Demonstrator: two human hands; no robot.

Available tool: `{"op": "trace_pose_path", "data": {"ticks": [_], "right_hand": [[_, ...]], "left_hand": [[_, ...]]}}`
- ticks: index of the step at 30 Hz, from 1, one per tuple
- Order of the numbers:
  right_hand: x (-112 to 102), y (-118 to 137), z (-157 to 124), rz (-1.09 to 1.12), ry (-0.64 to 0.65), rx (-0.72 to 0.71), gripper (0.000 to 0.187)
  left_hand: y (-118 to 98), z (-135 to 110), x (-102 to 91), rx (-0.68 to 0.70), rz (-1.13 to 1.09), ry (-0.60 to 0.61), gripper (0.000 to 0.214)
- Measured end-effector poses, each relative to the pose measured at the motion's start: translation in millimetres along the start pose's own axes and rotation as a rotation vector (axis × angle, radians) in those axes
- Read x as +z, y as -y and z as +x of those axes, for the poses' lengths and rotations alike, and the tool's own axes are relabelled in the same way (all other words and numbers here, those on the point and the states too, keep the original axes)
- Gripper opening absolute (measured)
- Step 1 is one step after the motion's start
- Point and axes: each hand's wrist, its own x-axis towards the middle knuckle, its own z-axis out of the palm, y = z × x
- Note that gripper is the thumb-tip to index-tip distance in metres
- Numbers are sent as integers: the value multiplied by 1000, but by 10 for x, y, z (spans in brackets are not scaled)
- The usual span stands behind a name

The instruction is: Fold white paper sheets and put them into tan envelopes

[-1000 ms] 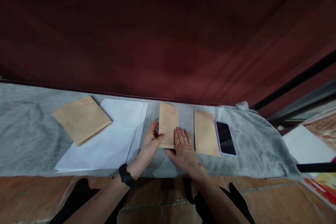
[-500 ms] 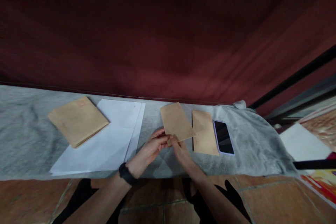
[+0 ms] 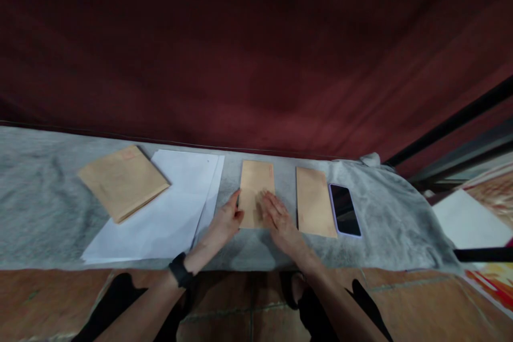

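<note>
A brown paper envelope (image 3: 256, 179) lies flat on the grey cloth, its long side pointing away from me. My right hand (image 3: 276, 216) rests on its lower right part, fingers stretched out flat. At the envelope's left edge is my left hand (image 3: 230, 214), thumb and fingers apart, fingertips touching or close to that edge. Right of my hands lies another brown envelope (image 3: 316, 203), flat on the cloth. To the left a stack of brown envelopes (image 3: 126, 181) sits partly over white paper sheets (image 3: 168, 214).
A phone (image 3: 344, 209) in a pale purple case lies just right of the second envelope. The grey cloth (image 3: 385, 219) covers the long narrow surface. Behind it hangs a dark red curtain (image 3: 256, 91). Black bars (image 3: 452, 123) stand at the right, and tiled floor (image 3: 224, 320) shows below.
The envelope, held tilted between both hands before, now lies flat and straight on the cloth. My right hand has flattened onto it; my left hand has released its pinch and moved to the left edge.
</note>
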Motion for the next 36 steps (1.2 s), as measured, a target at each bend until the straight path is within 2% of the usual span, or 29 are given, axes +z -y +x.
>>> {"op": "trace_pose_path", "data": {"ticks": [2,4,7,10,13,16,19,23,25,28,36], "right_hand": [[50,74,-26,-138,73,-64,52],[76,106,-45,-223,89,-78,52],[61,85,-43,-238,104,-93,53],[-4,18,7,-150,125,-114,51],[-83,-66,81,31,133,-134,45],[-138,-134,136,179,91,-61,41],[-163,-160,159,214,44,32,39],[-187,-140,168,216,50,71,35],[-196,-136,172,207,52,84,35],[-190,-159,180,218,46,97,34],[-199,-172,217,354,-56,112,28]], "left_hand": [[-34,-32,-24,61,308,-77,52],[-83,-36,-26,138,535,-143,41],[-122,50,51,365,626,-177,38],[-82,208,195,559,593,-132,41],[-12,349,307,595,561,-77,45],[11,488,350,611,569,-26,48],[-34,702,382,635,588,20,50],[-138,1015,467,639,619,57,53],[-170,1088,509,638,633,48,54],[-167,1045,548,657,651,45,56],[-120,638,556,719,702,115,55]]}}
